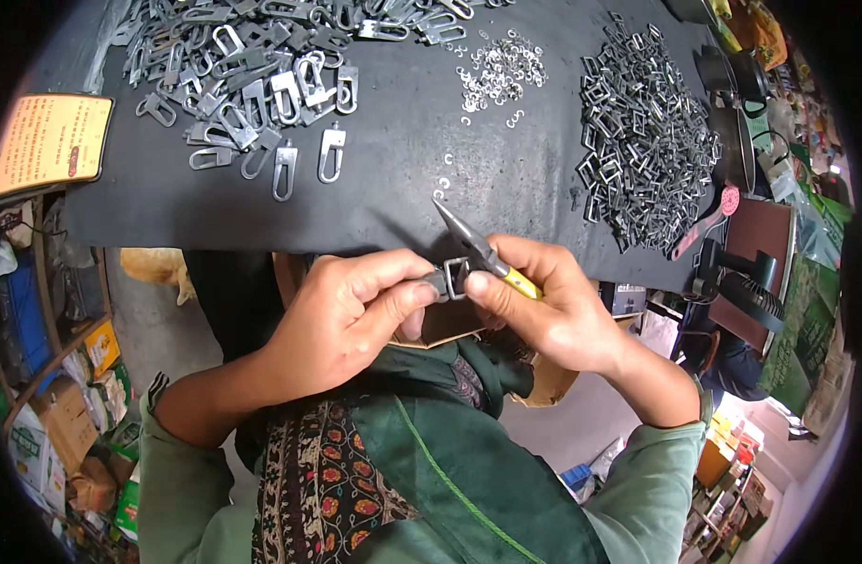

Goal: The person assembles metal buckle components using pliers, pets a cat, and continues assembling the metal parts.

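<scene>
Just past the table's near edge, my left hand (332, 324) pinches a small dark metal piece (437, 281) between thumb and fingers. At its right end sits a rectangular metal frame (457, 278), and my right fingertips are touching it. Needle-nose pliers (468, 233) with a yellow handle lie in my right hand (558, 310), which is closed round them. Their dark pointed tip aims up and left over the table. A few small C-shaped rings (441, 183) lie close to that tip. My fingers hide part of the metal piece.
On the dark table (384, 202), a heap of looped metal clips (252, 85) lies far left. Small rings (502, 70) are scattered at the far middle. Rectangular frames (642, 132) pile up at right, beside a pink-handled tool (708, 224) and small fan (752, 299). A yellow notice (50, 141) stands left.
</scene>
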### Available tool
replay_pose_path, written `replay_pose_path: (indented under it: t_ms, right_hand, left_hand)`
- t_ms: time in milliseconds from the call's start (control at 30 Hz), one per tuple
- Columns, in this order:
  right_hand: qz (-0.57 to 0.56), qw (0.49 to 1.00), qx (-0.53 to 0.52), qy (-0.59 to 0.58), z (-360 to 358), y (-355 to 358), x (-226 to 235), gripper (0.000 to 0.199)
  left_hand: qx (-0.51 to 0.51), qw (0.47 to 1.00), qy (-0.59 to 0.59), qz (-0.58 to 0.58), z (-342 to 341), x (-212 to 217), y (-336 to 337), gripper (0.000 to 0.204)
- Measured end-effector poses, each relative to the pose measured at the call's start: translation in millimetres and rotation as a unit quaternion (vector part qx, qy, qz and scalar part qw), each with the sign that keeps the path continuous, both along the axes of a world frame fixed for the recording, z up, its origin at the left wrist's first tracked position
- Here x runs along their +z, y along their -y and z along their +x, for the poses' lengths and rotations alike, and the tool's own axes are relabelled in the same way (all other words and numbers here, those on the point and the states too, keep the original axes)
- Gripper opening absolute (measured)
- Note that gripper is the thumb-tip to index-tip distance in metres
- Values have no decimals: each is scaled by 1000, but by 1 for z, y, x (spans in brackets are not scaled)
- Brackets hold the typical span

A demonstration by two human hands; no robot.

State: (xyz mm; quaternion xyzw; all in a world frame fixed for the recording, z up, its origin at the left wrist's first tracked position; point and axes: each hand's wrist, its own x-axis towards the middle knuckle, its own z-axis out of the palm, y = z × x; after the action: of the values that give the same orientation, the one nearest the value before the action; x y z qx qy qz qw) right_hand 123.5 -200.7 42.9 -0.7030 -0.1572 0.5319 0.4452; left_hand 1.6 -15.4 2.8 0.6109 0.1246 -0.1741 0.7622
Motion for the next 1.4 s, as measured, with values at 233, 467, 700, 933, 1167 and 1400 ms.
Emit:
replay_pose_path:
  t_ms: [233,467,700,933,1167,1400]
  right_hand:
    - [16,999,3,50,-2,7,-1,20]
    - [94,952,134,257,-8,17,-9,11]
    - [60,950,111,284,-16,22,-15,11]
    - [-11,975,-123,-185,-21,23,-6,13]
    - [5,685,253,684,52,2,9,30]
    - [64,542,351,761,93,-19,-4,37]
  left_hand:
    - [32,990,107,82,-5,-10,8,15]
    - [-96,965,-142,-197,6,-5,-6,16]
    - [-35,978,115,170,-11,-10,20,14]
    - [-14,899,282,334,-10,-12,28,10]
    - [-46,974,-100,-199,-18,-15,-4,30]
    - [-24,989,19,-146,-27,-28,3,22]
